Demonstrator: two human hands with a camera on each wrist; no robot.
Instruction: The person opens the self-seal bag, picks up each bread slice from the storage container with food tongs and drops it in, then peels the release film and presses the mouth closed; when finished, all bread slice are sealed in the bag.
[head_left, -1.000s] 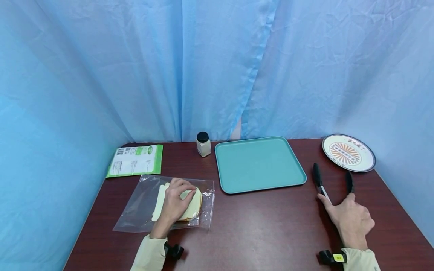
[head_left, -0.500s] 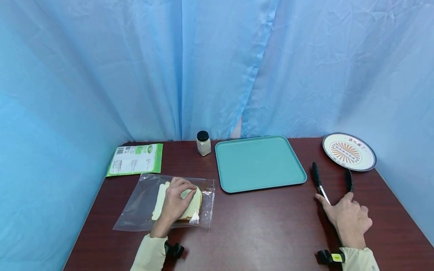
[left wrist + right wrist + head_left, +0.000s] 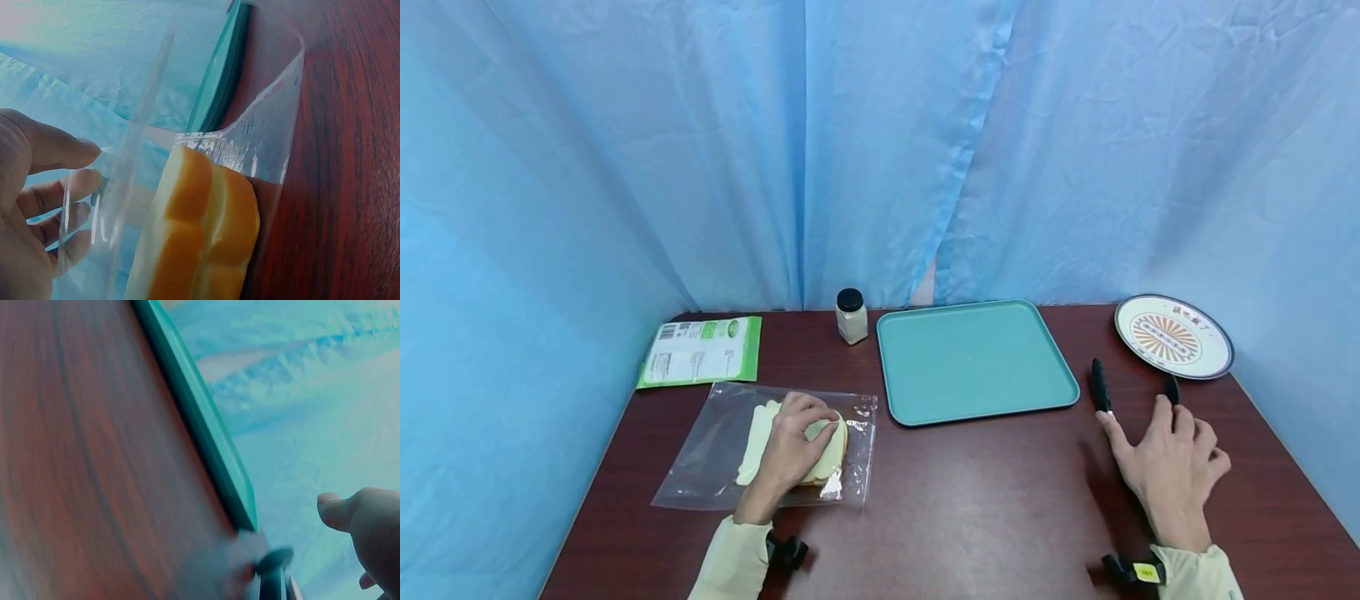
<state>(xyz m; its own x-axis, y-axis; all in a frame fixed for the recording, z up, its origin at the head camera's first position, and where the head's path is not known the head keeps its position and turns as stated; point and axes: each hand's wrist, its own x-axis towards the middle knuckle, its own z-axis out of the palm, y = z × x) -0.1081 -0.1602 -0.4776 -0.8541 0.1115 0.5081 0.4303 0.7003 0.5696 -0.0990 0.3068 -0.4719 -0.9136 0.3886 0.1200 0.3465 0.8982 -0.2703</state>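
Observation:
On the left of the head view, a clear plastic bag with bread slices inside lies flat on the table. My left hand pinches the bag's upper layer between thumb and fingertips, over the bread. In the left wrist view the crusts of two bread slices show through the lifted film. My right hand hovers with spread fingers above black-tipped tongs at the right. The right wrist view has the thumb standing apart from the tongs. My hand covers much of the tongs in the head view.
A teal tray lies in the middle. Behind the tongs sits a patterned plate. A black-lidded jar stands left of the tray, and a green-white packet lies back left. Blue curtains enclose the table.
My right hand has let go of the tongs; its fingers have spread and lifted off them. The left hand keeps its pinch on the bag.

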